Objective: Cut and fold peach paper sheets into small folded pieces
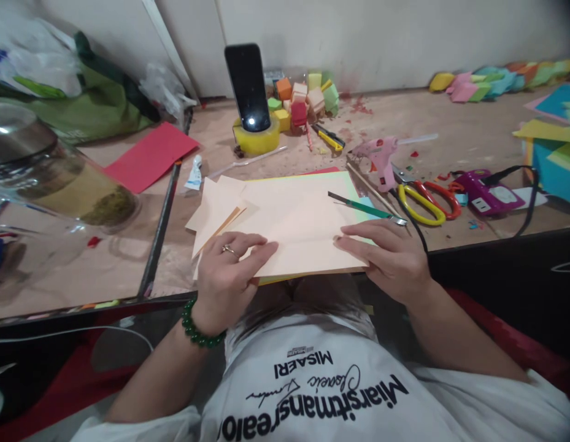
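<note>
A cream sheet of paper (294, 215) lies on top of a stack of coloured sheets at the table's front edge, with a faint crease across its near part. My left hand (232, 264), wearing a ring and a green bead bracelet, is closed on the sheet's near left part, thumb and forefinger pressed on it. At the near right corner, my right hand (390, 255) has its thumb and fingers closed on the same sheet. Beside the right fingertips lies a green utility knife (367, 209), blade pointing left. Cut cream paper pieces (220, 205) sit beyond my left hand.
A phone (249, 89) stands in a yellow tape roll (257, 138). Folded paper pieces (307, 98) sit behind. To the right are a pink glue gun (380, 156), scissors (425, 205) and a purple plug adapter (489, 193). A glass jar (82, 190) and red paper (153, 156) are left.
</note>
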Available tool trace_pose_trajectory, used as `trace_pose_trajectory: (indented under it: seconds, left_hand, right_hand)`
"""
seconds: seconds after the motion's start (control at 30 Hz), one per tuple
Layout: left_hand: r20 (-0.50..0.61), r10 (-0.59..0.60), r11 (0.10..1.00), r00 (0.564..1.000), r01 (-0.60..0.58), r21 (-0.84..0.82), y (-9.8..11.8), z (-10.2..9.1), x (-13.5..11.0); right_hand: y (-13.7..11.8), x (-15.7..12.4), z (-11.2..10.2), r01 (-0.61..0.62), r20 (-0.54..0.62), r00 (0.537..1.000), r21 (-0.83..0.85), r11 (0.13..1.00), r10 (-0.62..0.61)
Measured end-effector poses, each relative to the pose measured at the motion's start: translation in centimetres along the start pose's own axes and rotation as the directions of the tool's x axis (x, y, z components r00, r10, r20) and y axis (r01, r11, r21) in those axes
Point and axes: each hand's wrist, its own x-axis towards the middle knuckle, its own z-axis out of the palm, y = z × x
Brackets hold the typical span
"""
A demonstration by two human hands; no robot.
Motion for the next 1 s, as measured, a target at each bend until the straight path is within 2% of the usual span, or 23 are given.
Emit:
trace_pose_trajectory:
  seconds: [0.1,0.23,0.33,0.43,0.57,0.73,1.0]
  left_hand:
    - [0.069,-0.008,0.998,0.998,0.004,0.064,-0.1,0.4,0.4]
    - [0.167,-0.002,1.0,0.986,0.002,-0.004,-0.4,1.3,0.2]
    - [0.176,-0.025,0.996,0.984,0.04,-0.082,-0.6,1.4,0.3]
    - [0.195,-0.086,0.982,0.977,0.116,-0.146,-0.6,1.1,1.0]
    - [0.258,-0.193,0.97,0.947,0.224,-0.097,-0.5,1.0,2.1]
    - [0.222,-0.27,0.962,0.937,0.271,0.027,-0.3,1.3,2.7]
    - [0.184,-0.306,0.951,0.934,0.292,0.099,-0.2,1.8,2.6]
  right_hand:
    - [0.4,0.2,0.3,0.022,0.039,0.999,0.004,1.0,-0.022]
    - [1.0,-0.4,1.3,0.023,0.103,0.994,0.133,0.991,-0.037]
    - [1.2,-0.5,1.4,-0.037,0.098,0.995,0.198,0.98,0.018]
    - [1.5,0.1,1.3,-0.145,0.159,0.982,0.258,0.955,0.106]
    - [1.7,1.1,1.2,-0.289,0.236,0.942,0.201,0.936,0.24]
    - [1.7,1.4,1.5,-0.326,0.187,0.936,0.139,0.935,0.298]
    - [1.6,1.6,2.0,-0.367,0.165,0.922,0.088,0.926,0.35]
